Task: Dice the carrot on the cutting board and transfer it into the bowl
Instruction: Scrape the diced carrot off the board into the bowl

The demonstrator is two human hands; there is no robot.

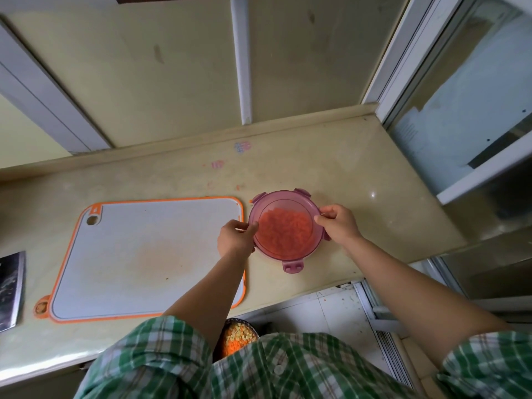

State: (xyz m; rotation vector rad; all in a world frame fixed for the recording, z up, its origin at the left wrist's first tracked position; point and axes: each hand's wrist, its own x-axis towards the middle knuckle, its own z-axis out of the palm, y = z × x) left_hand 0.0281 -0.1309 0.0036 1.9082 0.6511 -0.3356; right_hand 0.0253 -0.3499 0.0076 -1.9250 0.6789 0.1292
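- Hands in short green checked sleeves reach over a beige surface [359,174]; we look down on them from above.
- At the left rim, we see the left hand [234,239] with its grip pinched on the edge of a translucent purple lid [283,198].
- Opposite it, the right hand [339,223] has its grip pinched on the lid's right edge.
- Under the lid is a round bowl [260,249], just right of the cutting board [144,254].
- Inside the bowl lies the diced carrot [285,231], orange through the lid.
- We see a faint orange stain on the white, orange-rimmed cutting board.
- At the far left lies a cleaver [10,289].
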